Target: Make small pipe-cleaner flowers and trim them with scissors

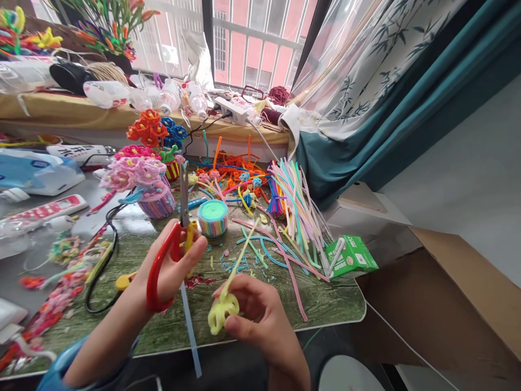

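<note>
My left hand [163, 269] holds red-handled scissors [163, 271], with the blades pointing up and away near the striped pot of pink flowers [134, 176]. Between the fingers and thumb of my right hand [260, 315] is a pale yellow pipe-cleaner flower [222, 314], its single stem slanting up to the right. The flower is to the right of the scissors, and they do not touch. A pale blue strip [190, 331] hangs below my left hand past the table edge. Beyond the hands stands a round striped pot with a mint top [213, 218].
A bundle of pastel pipe cleaners [295, 201] and a green packet [352, 255] lie on the right of the table [337, 304]. Orange pipe cleaners [232, 168] lie at the back. A black cable [91, 282] curls at left, and a cardboard box [411, 304] stands at right.
</note>
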{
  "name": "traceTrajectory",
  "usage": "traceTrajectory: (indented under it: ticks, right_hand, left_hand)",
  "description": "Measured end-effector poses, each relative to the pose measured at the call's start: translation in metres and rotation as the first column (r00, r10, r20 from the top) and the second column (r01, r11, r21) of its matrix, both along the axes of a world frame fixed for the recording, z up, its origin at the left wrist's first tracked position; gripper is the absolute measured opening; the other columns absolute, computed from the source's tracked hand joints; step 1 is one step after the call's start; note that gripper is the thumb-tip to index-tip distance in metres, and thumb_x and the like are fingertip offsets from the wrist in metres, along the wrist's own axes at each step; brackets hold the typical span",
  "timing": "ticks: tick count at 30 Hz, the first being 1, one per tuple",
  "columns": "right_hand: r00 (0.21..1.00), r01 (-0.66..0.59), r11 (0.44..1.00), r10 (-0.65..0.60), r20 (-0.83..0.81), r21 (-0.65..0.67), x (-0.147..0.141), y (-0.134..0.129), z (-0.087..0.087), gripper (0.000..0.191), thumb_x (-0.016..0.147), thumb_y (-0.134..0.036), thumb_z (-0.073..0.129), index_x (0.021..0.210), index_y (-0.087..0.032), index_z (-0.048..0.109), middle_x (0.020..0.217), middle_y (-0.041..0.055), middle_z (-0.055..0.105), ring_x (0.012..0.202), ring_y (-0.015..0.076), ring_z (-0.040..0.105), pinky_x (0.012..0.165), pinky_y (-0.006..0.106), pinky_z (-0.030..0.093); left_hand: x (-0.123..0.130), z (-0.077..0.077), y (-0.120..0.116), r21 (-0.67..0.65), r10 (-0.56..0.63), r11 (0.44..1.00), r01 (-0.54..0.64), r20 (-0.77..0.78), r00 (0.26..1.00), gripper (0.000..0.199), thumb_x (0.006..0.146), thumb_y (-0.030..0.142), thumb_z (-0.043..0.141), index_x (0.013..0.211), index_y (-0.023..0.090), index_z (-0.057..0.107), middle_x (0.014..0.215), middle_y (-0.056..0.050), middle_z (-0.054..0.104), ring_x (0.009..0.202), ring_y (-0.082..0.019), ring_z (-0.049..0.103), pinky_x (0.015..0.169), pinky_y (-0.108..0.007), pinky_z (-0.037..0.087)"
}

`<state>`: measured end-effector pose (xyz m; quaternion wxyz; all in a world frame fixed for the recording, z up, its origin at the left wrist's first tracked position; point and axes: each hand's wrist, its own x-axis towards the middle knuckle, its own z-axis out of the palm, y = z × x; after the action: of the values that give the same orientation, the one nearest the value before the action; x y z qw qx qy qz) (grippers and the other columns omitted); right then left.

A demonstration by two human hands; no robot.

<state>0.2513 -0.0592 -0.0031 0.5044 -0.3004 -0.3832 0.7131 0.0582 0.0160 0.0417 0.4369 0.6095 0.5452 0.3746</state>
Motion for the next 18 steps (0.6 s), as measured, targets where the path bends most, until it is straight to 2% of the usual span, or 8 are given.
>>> traceTrajectory:
  ticks: [2,4,6,8,10,13,15,18]
  right_hand:
    - [0.994,0.109,0.994,-0.11,0.019,0.014,-0.003,0.001,-0.003,0.055,0.067,-0.054,0.109,0.1,-0.021,0.08,0.1,0.0053,0.082,0.084,0.0193,0.078,0.082,0.028,0.065]
    - [0.972,0.228,0.973,-0.23,0.048,0.044,-0.006,0.001,-0.003,0.054,0.07,-0.057,0.107,0.1,-0.021,0.079,0.103,0.0064,0.082,0.087,0.0204,0.078,0.083,0.028,0.065]
    - [0.939,0.329,0.94,-0.336,0.072,0.094,-0.01,0.0,-0.001,0.052,0.073,-0.058,0.106,0.1,-0.021,0.081,0.101,0.0055,0.082,0.087,0.0206,0.078,0.082,0.028,0.064]
    - [0.906,0.394,0.906,-0.411,0.096,0.157,-0.012,-0.001,0.001,0.048,0.076,-0.057,0.104,0.1,-0.022,0.083,0.096,0.0034,0.08,0.086,0.0199,0.076,0.08,0.026,0.063]
    - [0.869,0.438,0.87,-0.474,0.142,0.224,-0.012,-0.002,0.003,0.045,0.079,-0.057,0.103,0.1,-0.022,0.085,0.093,0.002,0.078,0.083,0.0189,0.074,0.077,0.025,0.061]
    - [0.793,0.467,0.818,-0.555,0.252,0.335,-0.011,-0.002,0.004,0.041,0.085,-0.059,0.098,0.094,-0.022,0.085,0.088,0.0017,0.075,0.078,0.0182,0.07,0.071,0.026,0.057]
    - [0.739,0.467,0.787,-0.597,0.311,0.402,-0.01,-0.003,0.004,0.04,0.09,-0.06,0.094,0.092,-0.022,0.083,0.086,0.0019,0.075,0.077,0.0185,0.069,0.07,0.027,0.056]
    - [0.675,0.454,0.748,-0.644,0.36,0.485,-0.008,-0.005,0.006,0.038,0.096,-0.06,0.088,0.091,-0.023,0.081,0.086,0.0019,0.075,0.078,0.019,0.069,0.071,0.027,0.055]
  left_hand:
    - [-0.009,0.001,-0.016,0.059,0.065,0.996,-0.06,-0.086,0.994,0.047,0.086,0.071,0.071,0.107,0.031,0.056,0.087,0.006,0.063,0.069,-0.018,0.056,0.066,-0.032,0.045]
    - [-0.017,0.003,-0.035,0.08,0.115,0.992,-0.101,-0.189,0.975,0.05,0.08,0.06,0.075,0.118,0.033,0.057,0.085,0.006,0.067,0.069,-0.023,0.058,0.07,-0.036,0.045]
    - [-0.023,0.002,-0.053,0.089,0.16,0.986,-0.14,-0.286,0.945,0.046,0.068,0.044,0.082,0.11,0.035,0.066,0.092,0.002,0.077,0.089,-0.033,0.069,0.083,-0.042,0.046]
    - [-0.03,-0.004,-0.067,0.115,0.158,0.986,-0.122,-0.396,0.905,0.037,0.065,0.041,0.081,0.101,0.036,0.07,0.096,0.001,0.081,0.095,-0.037,0.073,0.084,-0.043,0.047]
    - [-0.038,-0.016,-0.075,0.166,0.164,0.982,-0.09,-0.51,0.844,0.034,0.07,0.042,0.077,0.103,0.038,0.073,0.099,0.001,0.084,0.093,-0.037,0.077,0.078,-0.04,0.05]
    - [-0.054,-0.037,-0.082,0.258,0.183,0.966,-0.023,-0.617,0.765,0.044,0.068,0.043,0.079,0.112,0.046,0.076,0.1,0.004,0.087,0.087,-0.036,0.083,0.071,-0.039,0.057]
    - [-0.063,-0.047,-0.084,0.29,0.184,0.957,0.011,-0.637,0.749,0.047,0.072,0.046,0.079,0.118,0.05,0.076,0.102,0.006,0.089,0.084,-0.036,0.084,0.072,-0.039,0.062]
    - [-0.07,-0.053,-0.087,0.323,0.188,0.945,0.051,-0.664,0.723,0.047,0.077,0.049,0.077,0.124,0.055,0.075,0.101,0.008,0.09,0.079,-0.035,0.086,0.071,-0.039,0.065]
